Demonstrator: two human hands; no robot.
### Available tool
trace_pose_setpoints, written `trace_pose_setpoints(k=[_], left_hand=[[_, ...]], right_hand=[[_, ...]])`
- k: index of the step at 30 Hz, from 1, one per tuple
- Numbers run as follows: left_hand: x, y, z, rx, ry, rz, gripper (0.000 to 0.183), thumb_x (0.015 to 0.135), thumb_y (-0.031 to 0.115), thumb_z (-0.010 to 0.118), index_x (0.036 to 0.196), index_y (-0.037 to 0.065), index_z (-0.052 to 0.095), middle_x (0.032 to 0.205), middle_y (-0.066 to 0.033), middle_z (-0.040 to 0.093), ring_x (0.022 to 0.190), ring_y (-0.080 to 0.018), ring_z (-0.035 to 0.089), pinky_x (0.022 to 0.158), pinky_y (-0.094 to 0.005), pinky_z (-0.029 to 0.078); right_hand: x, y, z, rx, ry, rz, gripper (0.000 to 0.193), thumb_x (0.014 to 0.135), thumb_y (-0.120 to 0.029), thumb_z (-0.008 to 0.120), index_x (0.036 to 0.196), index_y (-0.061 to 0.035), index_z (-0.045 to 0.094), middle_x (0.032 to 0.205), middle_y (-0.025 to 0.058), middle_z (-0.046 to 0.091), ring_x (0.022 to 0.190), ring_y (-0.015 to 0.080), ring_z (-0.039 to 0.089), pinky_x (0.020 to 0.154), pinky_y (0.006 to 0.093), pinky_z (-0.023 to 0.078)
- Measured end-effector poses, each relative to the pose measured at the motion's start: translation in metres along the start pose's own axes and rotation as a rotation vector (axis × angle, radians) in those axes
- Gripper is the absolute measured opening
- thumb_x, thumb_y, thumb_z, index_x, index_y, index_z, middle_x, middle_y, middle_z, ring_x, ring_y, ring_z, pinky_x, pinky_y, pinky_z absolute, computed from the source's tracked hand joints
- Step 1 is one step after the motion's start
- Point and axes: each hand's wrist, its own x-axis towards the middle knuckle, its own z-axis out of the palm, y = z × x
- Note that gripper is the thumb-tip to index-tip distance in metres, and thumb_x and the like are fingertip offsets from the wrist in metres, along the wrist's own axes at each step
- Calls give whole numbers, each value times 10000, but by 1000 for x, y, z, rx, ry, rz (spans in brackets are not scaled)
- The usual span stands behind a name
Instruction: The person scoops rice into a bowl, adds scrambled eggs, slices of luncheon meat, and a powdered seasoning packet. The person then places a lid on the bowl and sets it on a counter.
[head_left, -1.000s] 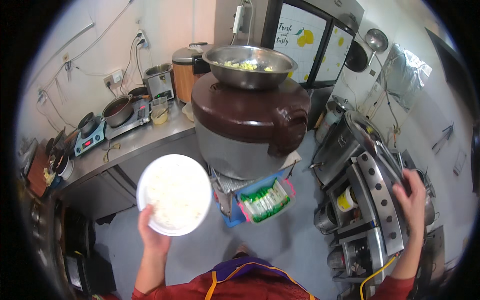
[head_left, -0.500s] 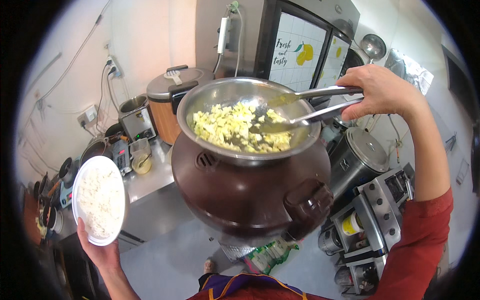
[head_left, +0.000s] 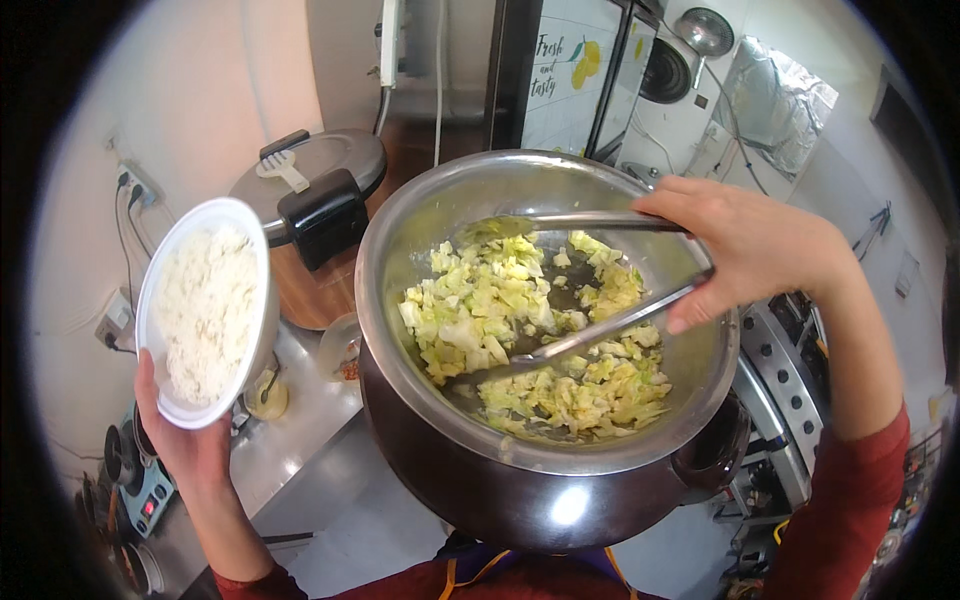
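My left hand (head_left: 195, 450) grips a white bowl (head_left: 264, 325) from below, tilted toward me and full of white rice (head_left: 210, 315). My right hand (head_left: 755, 245) is closed around the handle end of metal tongs (head_left: 615, 322). The tongs' arms are spread apart, and their tips rest among chopped cabbage (head_left: 460, 310) in a wide steel basin (head_left: 485, 185). Pale green and yellow pieces lie heaped toward the left and the near right, with dark basin bottom showing between. Beneath the basin is a large dark brown rounded cooker (head_left: 480, 500).
A wood-patterned rice cooker (head_left: 315, 290) stands behind the bowl, with a white slotted server (head_left: 284, 170) on its lid. Small tubs, one a yellowish cup (head_left: 267, 396), sit on the steel counter (head_left: 310, 400). A fridge (head_left: 570, 70) rises behind; a stove (head_left: 785, 385) stands right.
My view has come closer to the basin. The tongs have moved deeper into the cabbage, their arms wider apart. The rice bowl has moved up and nearer the basin.
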Motion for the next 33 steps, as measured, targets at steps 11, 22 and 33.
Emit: trace_pose_setpoints(k=[11, 22, 33], left_hand=[[70, -55, 88, 47, -374, -140, 535, 953, 340, 490, 1350, -6, 399, 1366, -160, 473, 1215, -279, 509, 976, -419, 476], [74, -101, 120, -73, -372, -376, 503, 990, 416, 367, 1372, 91, 411, 1377, -108, 479, 1192, -287, 522, 752, -394, 520], [120, -99, 131, 149, -503, -262, 539, 980, 415, 439, 1365, 40, 397, 1352, -124, 501, 1243, -253, 497, 1025, -425, 429]], right_hand=[[3, 11, 27, 170, 14, 192, 366, 645, -223, 790, 930, -21, 682, 703, 109, 628, 617, 235, 598, 597, 335, 467], [-1, -5, 11, 35, -22, 253, 659, 612, -413, 816, 1086, -2, 612, 849, 104, 638, 710, 239, 612, 654, 330, 491], [-23, -11, -5, 57, 78, 285, 326, 658, -250, 756, 869, -17, 672, 664, 144, 591, 609, 274, 579, 579, 354, 449]])
